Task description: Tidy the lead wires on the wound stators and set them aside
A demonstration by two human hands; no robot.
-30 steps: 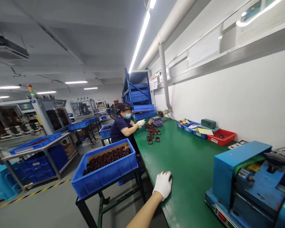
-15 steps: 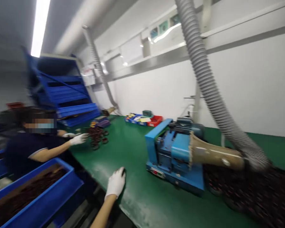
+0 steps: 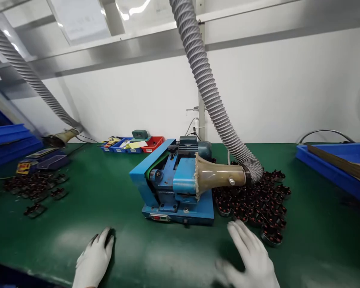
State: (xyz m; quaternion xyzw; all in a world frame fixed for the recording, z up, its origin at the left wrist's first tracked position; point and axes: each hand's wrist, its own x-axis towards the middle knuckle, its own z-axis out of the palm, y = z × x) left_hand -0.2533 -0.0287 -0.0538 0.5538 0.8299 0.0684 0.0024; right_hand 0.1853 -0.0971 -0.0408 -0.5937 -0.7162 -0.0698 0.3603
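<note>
While the white-gloved left hand [image 3: 93,260] rests palm-down on the green table [image 3: 168,250], its grip is loosely half open and no thing shows in it – perhaps it lies there only for steadiness. The right hand [image 3: 255,258], blurred at the thumb, has its grip spread wide and holds nothing that I can see; whether it touches the table, I cannot tell. Just beyond its fingertips lie the dark round parts [image 3: 255,204], massed to the right of the blue machine [image 3: 184,180], likely so that they are within easy reach. A grey hose [image 3: 203,76] comes down above them and joins the brown funnel [image 3: 219,176] at the machine's right side, which suggests suction. Farther right stands a blue tray [image 3: 333,173] – probably kept near for the parts.
</note>
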